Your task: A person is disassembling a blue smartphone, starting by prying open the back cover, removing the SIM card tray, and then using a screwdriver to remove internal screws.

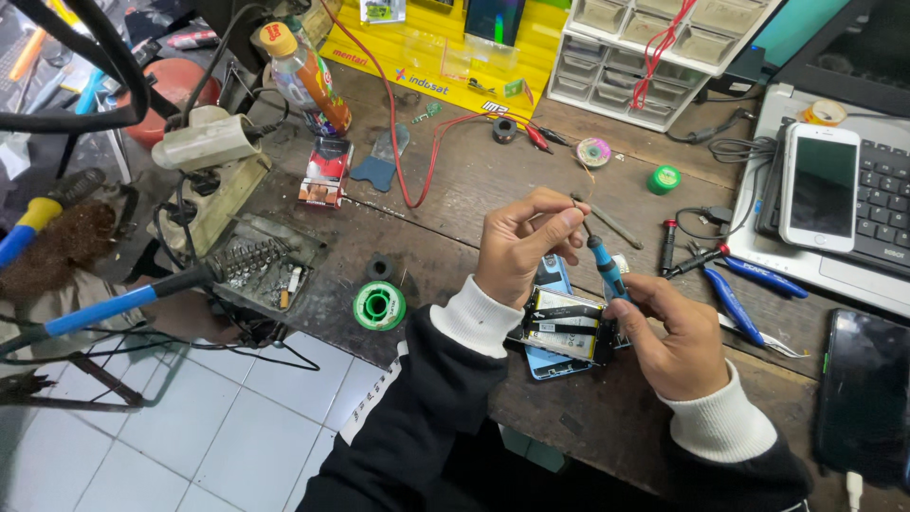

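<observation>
An opened phone (pixel 567 327) with a black battery and a light blue frame lies on the dark wooden bench (pixel 493 180) in front of me. A small blue-handled screwdriver (pixel 605 265) stands nearly upright on its right edge. My left hand (pixel 519 245) pinches the top end of the screwdriver between thumb and fingertips. My right hand (pixel 675 339) rests on the phone's right side and holds it down, its thumb against the screwdriver's lower handle. Both wrists wear black sleeves with white cuffs.
A blue-handled soldering iron (pixel 142 299) sits in its stand at left, beside a green solder spool (pixel 379 305). Blue pliers (pixel 735 303) lie right of my hands. A white phone (pixel 820 185) rests on a laptop, with a black phone (pixel 864 393) nearer. A bottle (pixel 303 76) and a white parts drawer (pixel 664 47) stand behind.
</observation>
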